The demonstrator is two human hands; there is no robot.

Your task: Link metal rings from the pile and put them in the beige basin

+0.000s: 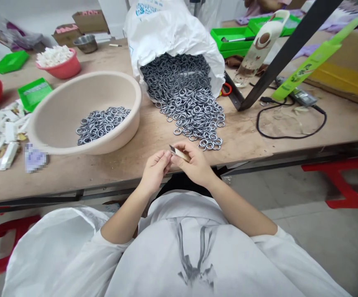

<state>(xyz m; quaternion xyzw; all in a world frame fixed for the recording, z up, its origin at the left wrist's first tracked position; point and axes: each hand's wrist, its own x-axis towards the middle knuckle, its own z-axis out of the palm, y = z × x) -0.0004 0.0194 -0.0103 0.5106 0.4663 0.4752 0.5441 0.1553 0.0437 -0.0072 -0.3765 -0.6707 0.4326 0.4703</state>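
Observation:
My right hand (199,165) is closed round a small tool with a pale handle (181,154) and a short dark tip, which points at my left hand. My left hand (154,170) is pinched shut right beside that tip; what its fingers hold, if anything, is too small to make out. Both hands meet over the front edge of the wooden table (120,167). Just beyond them, a heap of grey rings (197,111) spills out of a white sack (172,33) lying on its side. To the left, more grey rings (101,123) lie in a large beige basin (135,99).
White pieces (10,132), a green tray (35,95) and a pink bowl (63,68) stand left. A dark metal post (268,74) slants up at the right, near a bottle (259,47), a black cable (259,128) and a lime-green fan (311,66). Red stools (342,181) flank me.

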